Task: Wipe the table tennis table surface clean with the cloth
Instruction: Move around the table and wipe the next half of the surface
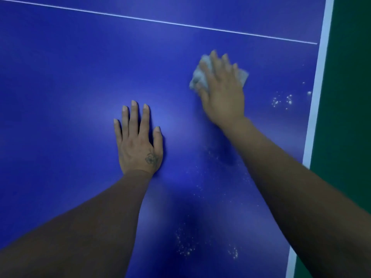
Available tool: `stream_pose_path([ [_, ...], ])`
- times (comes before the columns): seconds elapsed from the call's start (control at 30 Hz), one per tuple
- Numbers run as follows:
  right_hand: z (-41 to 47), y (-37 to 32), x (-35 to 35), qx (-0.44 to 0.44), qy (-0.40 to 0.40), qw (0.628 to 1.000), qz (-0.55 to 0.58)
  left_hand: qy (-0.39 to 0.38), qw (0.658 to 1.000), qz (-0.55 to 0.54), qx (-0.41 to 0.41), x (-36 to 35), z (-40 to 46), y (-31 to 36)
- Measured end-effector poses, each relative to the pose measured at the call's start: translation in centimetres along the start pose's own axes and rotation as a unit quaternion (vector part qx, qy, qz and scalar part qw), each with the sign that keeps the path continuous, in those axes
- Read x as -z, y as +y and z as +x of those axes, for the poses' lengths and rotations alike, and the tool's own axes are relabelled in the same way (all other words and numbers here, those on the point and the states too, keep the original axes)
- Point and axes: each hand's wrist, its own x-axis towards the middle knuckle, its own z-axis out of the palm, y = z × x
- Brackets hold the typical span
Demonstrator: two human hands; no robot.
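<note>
Soft, light, crumpled pale grey cloth (197, 76) pinned flat to the smooth blue table tennis table surface (60, 77) under the spread fingers of the right hand (221, 91), likely best bunched at centre; left hand (138, 141) splayed flat, bracing, near white specks (281, 101).

Cloth (200, 76) mostly hidden under right hand (221, 91); only pale bunched edges show at the fingers' left and right, blurred. Both forearms cut off by bottom and right edges. Surface (60, 77) runs past the top, left and bottom edges. White specks (282, 101) near the border too small to identify. Palm of left hand (138, 141) unseen against the surface.
</note>
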Motion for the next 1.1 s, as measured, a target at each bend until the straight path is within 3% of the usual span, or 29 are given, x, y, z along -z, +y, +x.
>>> stream_pose_path([
  [0.17, -11.6, -3.8, 0.3, 0.179, -0.068, 0.98, 0.042, -0.001, 1.0, 0.0, 0.003, -0.1, 0.0, 0.0],
  [0.27, -9.4, -1.0, 0.7, 0.235, -0.096, 0.967, 0.018, 0.004, 1.0, -0.003, 0.005, 0.0, 0.1, 0.0],
  [0.43, -1.2, 8.4, 3.2, 0.063, -0.062, 0.996, -0.032, 0.015, 1.0, -0.01, 0.003, 0.0, 0.0, 0.2],
  [0.6, -8.6, 8.2, 3.7, -0.119, 0.004, 0.993, -0.007, 0.003, 1.0, -0.011, 0.003, 0.1, -0.2, -0.1],
  [0.7, -16.6, 3.6, 2.6, -0.121, 0.008, 0.993, -0.002, -0.007, 1.0, -0.014, 0.0, 0.4, -0.2, 0.1],
  [0.8, -22.2, 0.6, 2.4, -0.087, -0.04, 0.995, 0.006, -0.032, 0.999, -0.007, -0.023, 0.8, -0.7, -0.3],
  [0.97, -17.7, 3.5, 3.1, -0.111, -0.017, 0.994, 0.014, -0.057, 0.994, 0.007, -0.096, 1.9, -8.5, -3.1],
  [1.1, -19.9, 0.7, 2.3, -0.139, -0.009, 0.99, 0.008, -0.054, 0.993, 0.01, -0.1, 2.3, -13.5, -4.6],
])
